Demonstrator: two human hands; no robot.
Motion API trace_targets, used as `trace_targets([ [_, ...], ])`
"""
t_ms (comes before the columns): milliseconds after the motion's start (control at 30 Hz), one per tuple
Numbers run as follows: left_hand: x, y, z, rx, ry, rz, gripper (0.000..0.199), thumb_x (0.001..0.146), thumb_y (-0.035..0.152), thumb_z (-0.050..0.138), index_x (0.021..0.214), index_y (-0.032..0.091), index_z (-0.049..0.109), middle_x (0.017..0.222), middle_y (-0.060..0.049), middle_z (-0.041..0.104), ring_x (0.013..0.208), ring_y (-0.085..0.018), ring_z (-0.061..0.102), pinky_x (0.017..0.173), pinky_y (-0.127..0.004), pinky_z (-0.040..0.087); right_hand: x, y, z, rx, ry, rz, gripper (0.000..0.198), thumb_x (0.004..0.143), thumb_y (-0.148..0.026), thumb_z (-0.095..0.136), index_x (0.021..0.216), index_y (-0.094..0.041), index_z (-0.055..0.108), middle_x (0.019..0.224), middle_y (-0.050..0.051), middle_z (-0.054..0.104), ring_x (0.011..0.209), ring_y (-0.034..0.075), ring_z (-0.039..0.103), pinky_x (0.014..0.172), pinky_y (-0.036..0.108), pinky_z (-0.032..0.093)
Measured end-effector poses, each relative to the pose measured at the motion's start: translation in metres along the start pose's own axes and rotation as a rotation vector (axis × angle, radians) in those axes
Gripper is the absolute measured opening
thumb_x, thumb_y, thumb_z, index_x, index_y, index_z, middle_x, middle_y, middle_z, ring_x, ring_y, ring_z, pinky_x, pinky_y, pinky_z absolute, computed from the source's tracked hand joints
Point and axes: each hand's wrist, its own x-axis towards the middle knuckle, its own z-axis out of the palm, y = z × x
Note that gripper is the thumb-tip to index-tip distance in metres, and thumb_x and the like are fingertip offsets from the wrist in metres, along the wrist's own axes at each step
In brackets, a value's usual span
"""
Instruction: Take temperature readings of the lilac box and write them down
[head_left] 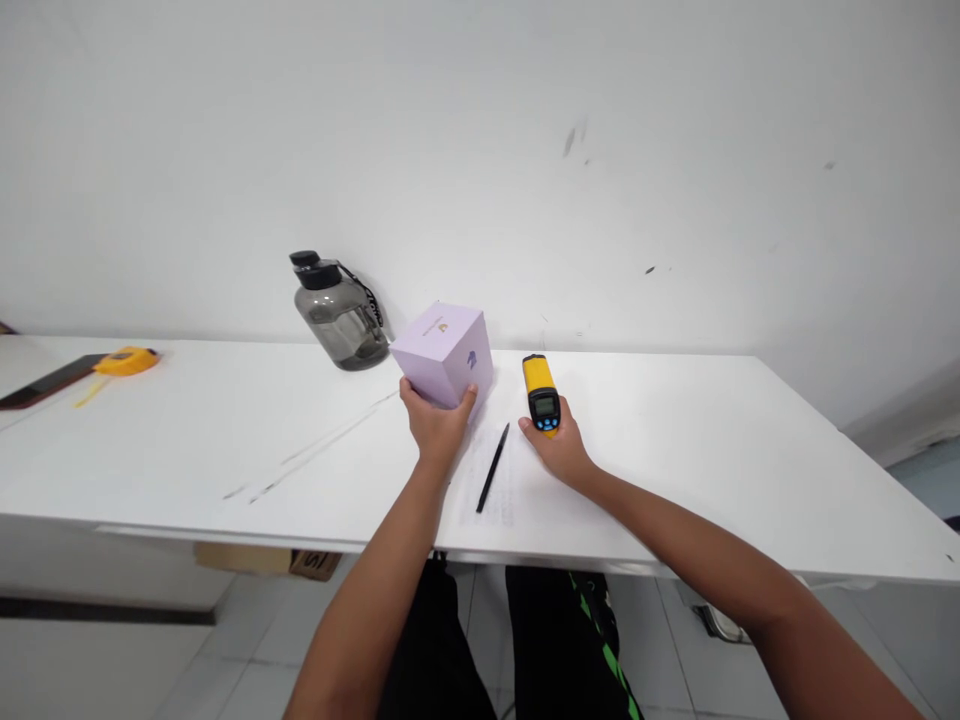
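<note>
My left hand [437, 428] grips a pale lilac box [442, 350] from its near side, thumb and fingers on two faces. The box is tilted, with a small gold mark on top and a dark mark on its right face. In my right hand [561, 445] is a yellow and black infrared thermometer [541, 392], its small screen and blue buttons turned toward me. My fingers round its handle are mostly hidden. Between my hands a black pen [493, 470] lies on a sheet of paper [501, 505] with faint print.
A grey see-through water bottle [341, 320] with a black lid stands behind the box, near the wall. Far left on the white table [675, 440] lie a yellow tape measure [129, 361] and a dark flat object [52, 382]. A cardboard box [247, 558] shows below the table.
</note>
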Motion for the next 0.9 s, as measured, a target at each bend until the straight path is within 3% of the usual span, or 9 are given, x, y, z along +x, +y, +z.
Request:
trace_targets([
  [567, 0.0, -0.006, 0.001, -0.026, 0.016, 0.041, 0.118, 0.07, 0.055, 0.096, 0.162, 0.026, 0.029, 0.169, -0.022, 0.044, 0.159, -0.036, 0.05, 0.132, -0.049, 0.043, 0.0, -0.003, -0.001, -0.009, -0.011, 0.001, 0.05, 0.076, -0.063, 0.076, 0.103, -0.029, 0.049, 0.083, -0.003, 0.061, 0.08, 0.022, 0.062, 0.074, 0.036, 0.052],
  [900, 0.005, -0.01, 0.003, -0.057, 0.006, -0.015, 0.115, 0.071, 0.055, 0.096, 0.16, 0.025, 0.03, 0.168, -0.022, 0.046, 0.157, -0.035, 0.052, 0.131, -0.05, 0.043, 0.0, -0.002, -0.001, 0.017, -0.005, 0.01, 0.051, 0.077, -0.061, 0.077, 0.105, -0.029, 0.051, 0.085, -0.003, 0.062, 0.081, 0.021, 0.061, 0.074, 0.036, 0.051],
])
